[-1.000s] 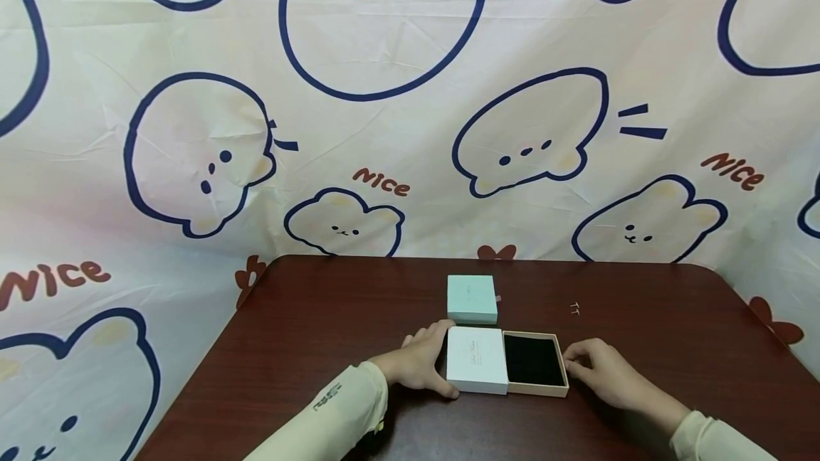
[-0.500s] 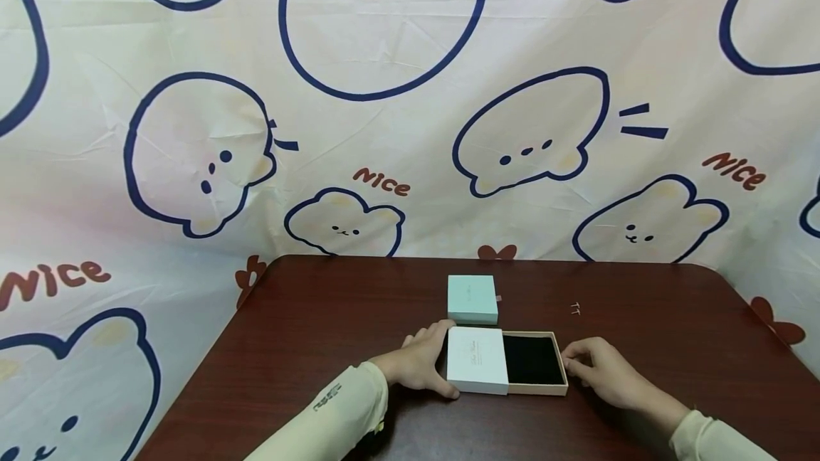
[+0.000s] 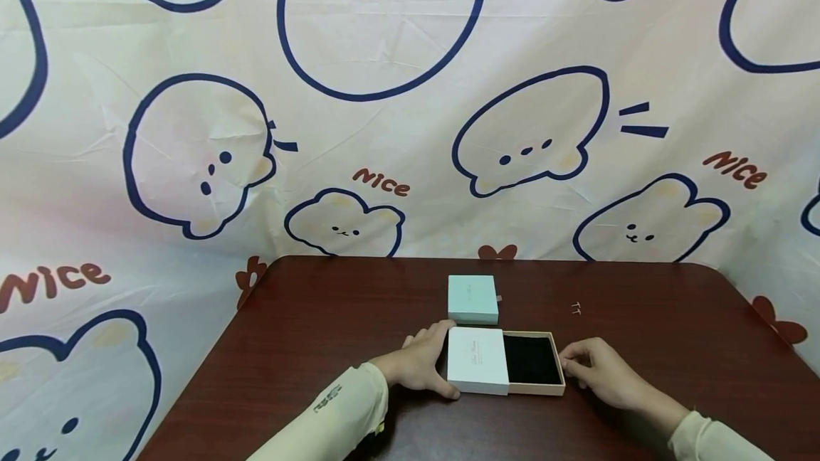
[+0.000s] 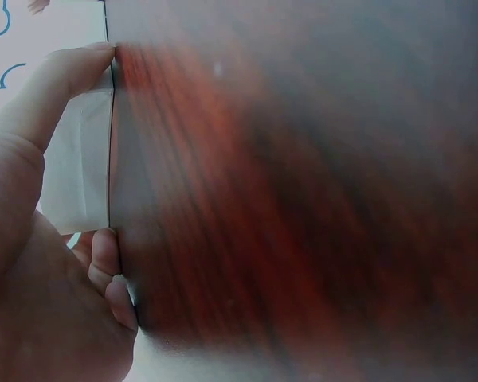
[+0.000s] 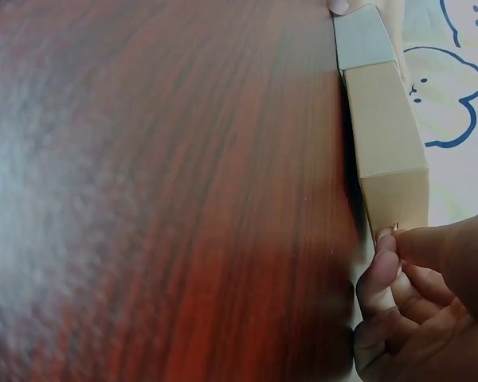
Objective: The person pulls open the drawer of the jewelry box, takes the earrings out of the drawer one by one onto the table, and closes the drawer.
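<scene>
A white box sleeve (image 3: 475,360) lies on the table, with a tan cardboard drawer (image 3: 537,390) sticking out of its right side. Black lining (image 3: 532,359) covers the drawer's floor. My left hand (image 3: 419,360) grips the sleeve from the left, thumb at the near edge and fingers at the far edge. At the drawer's right end, my right hand (image 3: 605,375) pinches with thumb and index finger; the right wrist view has the fingertips (image 5: 388,239) against the end wall of the drawer (image 5: 394,195). What small piece sits between them is mostly hidden.
A closed mint-green box (image 3: 472,297) with a small tab at its right side stands just behind the white one. Two tiny pale pieces (image 3: 576,308) lie farther right on the brown table (image 3: 346,304). A printed cloth (image 3: 410,126) hangs behind the table.
The drawer has slid slightly left into the white sleeve, and my right hand has shifted left with it. My left hand stays in place.
</scene>
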`<state>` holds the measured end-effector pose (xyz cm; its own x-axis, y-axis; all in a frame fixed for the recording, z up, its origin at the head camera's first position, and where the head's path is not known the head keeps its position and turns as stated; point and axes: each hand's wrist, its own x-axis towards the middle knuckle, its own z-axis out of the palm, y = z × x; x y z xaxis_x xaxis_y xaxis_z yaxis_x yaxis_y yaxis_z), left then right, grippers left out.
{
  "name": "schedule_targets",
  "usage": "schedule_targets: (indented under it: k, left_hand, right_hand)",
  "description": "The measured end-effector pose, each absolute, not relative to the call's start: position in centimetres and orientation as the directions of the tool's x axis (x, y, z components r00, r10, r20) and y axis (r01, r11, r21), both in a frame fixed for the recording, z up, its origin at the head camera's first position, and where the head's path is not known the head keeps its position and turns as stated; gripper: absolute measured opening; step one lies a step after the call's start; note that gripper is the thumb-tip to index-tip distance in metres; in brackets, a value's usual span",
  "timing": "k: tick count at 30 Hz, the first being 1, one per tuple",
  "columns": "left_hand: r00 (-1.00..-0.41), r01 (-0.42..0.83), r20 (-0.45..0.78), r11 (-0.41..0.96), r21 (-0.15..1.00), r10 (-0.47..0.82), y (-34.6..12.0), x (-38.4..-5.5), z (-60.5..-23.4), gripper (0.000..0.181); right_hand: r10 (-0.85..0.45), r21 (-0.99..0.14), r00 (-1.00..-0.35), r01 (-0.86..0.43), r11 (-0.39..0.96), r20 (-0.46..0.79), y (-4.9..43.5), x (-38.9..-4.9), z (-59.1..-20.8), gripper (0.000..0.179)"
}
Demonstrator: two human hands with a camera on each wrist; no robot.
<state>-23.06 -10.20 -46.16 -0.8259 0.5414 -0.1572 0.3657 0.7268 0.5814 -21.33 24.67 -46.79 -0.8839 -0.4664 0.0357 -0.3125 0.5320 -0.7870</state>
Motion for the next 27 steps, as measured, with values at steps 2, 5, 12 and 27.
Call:
schedule_targets:
  k: [2,5,12,27]
  left_hand:
    - [-0.826,0.365,-0.158,0.726,0.582,0.542,-10.23,-23.07,-46.17,0.111]
    - [-0.825,0.366,-0.158,0.726,0.582,0.542,-10.24,-23.07,-46.17,0.11]
    - [-0.826,0.368,-0.158,0.73,0.577,0.541,-10.24,-23.13,-46.28,0.111]
    - [-0.828,0.369,-0.148,0.724,0.583,0.541,-10.19,-23.17,-46.38,0.11]
  right_hand:
    - [-0.46,-0.784,-0.888,-0.306,0.54,0.029,24.56,-21.24,-46.81,0.015]
    - [-0.454,-0.778,-0.891,-0.303,0.55,0.027,24.42,-21.14,-46.83,0.015]
    - [-0.453,-0.765,-0.89,-0.32,0.558,0.042,24.19,-21.11,-46.89,0.014]
    - [-0.448,-0.718,-0.891,-0.357,0.598,0.07,23.95,-21.14,-46.66,0.014]
